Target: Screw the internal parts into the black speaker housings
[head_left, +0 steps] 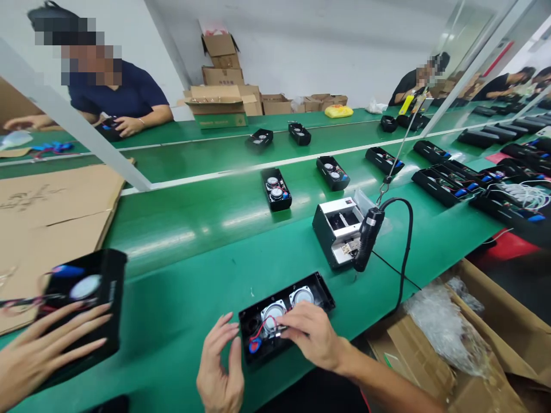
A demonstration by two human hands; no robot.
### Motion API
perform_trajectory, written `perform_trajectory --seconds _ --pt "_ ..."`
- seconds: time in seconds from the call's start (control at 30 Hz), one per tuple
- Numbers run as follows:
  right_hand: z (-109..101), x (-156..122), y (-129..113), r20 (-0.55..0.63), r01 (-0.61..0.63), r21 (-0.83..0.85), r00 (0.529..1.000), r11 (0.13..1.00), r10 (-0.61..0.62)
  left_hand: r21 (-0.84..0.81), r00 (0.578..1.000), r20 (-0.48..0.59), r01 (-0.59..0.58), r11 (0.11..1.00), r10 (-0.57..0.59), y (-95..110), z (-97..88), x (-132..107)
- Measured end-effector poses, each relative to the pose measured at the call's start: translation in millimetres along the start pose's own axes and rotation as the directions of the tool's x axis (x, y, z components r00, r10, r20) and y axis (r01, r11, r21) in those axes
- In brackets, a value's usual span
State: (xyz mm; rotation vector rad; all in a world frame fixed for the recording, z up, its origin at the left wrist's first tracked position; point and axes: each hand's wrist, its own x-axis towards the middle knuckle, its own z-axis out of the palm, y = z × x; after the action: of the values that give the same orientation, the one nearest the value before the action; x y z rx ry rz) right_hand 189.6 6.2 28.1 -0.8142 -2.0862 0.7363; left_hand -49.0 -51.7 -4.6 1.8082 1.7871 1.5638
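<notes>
A black speaker housing (pixel 301 338) lies open side up on the green bench in front of me. Two round silver-rimmed speakers (pixel 274 317) sit in it, with red wires and a blue wrapped part (pixel 255 345) near its left end. My right hand (pixel 316 338) reaches over the near edge, its thumb and fingers pinched on a small wired board (pixel 279 331), mostly covered by the fingertips. Beside the housing's left end is my left hand (pixel 220 367), fingers curved and apart with nothing between them.
A co-worker's hand (pixel 64 338) rests on another speaker housing (pixel 114 298) at left. An electric screwdriver (pixel 369 238) hangs by a boxy screw feeder (pixel 338 229). More housings (pixel 276 189) stand on the belt. Cardboard boxes (pixel 413 344) with plastic wrap lie at lower right.
</notes>
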Motion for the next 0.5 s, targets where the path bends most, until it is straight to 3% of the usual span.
perform_trajectory --seconds 0.1,0.2,0.37,0.5 --pt "-24 17 5 0.276 0.186 -0.252 0.954 0.950 -0.114 0.029 0.980 0.111 -0.172 0.985 0.168 14 -9.2 3" --pt "-34 26 2 0.483 0.299 -0.401 0.872 0.866 -0.077 0.124 0.915 0.282 -0.334 0.935 0.289 22 -9.3 6" --pt "-25 25 -8 0.609 0.286 -0.450 0.791 0.846 0.057 0.183 0.811 0.495 -0.449 0.875 0.312 23 1.9 5" --pt "-28 28 -14 0.673 0.250 -0.382 0.735 0.890 0.082 0.166 0.780 0.547 -0.458 0.873 0.305 19 9.1 1"
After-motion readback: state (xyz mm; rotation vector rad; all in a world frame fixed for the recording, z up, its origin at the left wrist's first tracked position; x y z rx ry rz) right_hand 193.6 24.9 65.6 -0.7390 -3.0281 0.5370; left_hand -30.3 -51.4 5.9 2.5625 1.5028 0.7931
